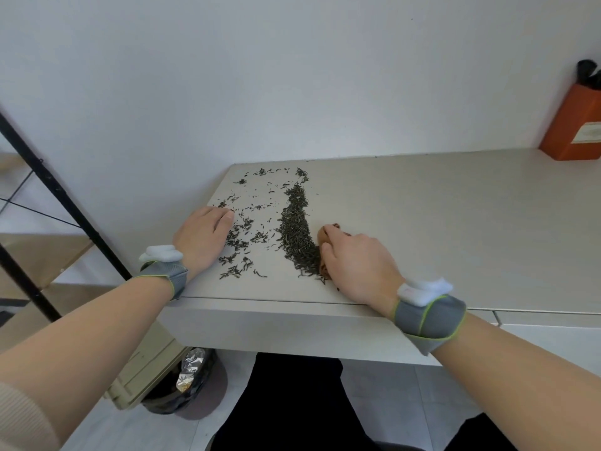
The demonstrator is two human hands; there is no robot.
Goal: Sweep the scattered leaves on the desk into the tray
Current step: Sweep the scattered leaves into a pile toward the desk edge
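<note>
Head view: right hand (354, 265) grips a brown tool (325, 237) beside 1 gathered ridge of leaves (296, 229), left hand (203, 236) rests flat among scattered leaves (250, 231), no tray in sight.

On the bench (455, 222), my left hand (203, 237) lies left of the loose leaves (250, 219), a heap (296, 229) lies right of them, my right hand (357, 265) sits on a tool (325, 236) touching the heap's right side, and a box (572, 125) stands far right.
</note>
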